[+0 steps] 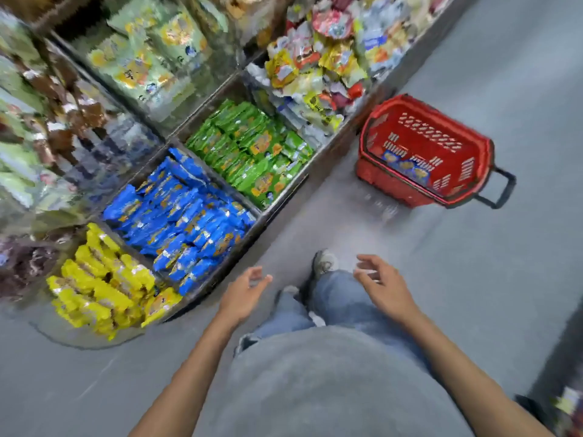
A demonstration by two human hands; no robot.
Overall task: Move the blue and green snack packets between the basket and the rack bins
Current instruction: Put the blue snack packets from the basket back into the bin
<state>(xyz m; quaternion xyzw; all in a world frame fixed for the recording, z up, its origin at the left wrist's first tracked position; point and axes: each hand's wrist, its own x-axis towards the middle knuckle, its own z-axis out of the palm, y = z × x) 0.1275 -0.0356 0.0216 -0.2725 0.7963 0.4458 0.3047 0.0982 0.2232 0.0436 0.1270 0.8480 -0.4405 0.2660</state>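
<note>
A red plastic basket [467, 143] stands on the grey floor at the right, beside the rack. Blue snack packets [407, 165] lie at its bottom. On the rack, one bin is full of blue packets [186, 216] and the bin behind it holds green packets [249, 149]. My left hand [243, 294] hovers in front of the blue bin with loosely curled fingers, holding nothing. My right hand [381, 285] hovers above my knee, fingers relaxed and empty, well short of the basket. The view is blurred by motion.
A bin of yellow packets [101, 285] sits left of the blue bin. Mixed yellow and white packets [318, 77] fill bins behind the green ones. The basket's black handle [501, 190] sticks out toward the right. Grey floor [489, 263] stretches right of my legs.
</note>
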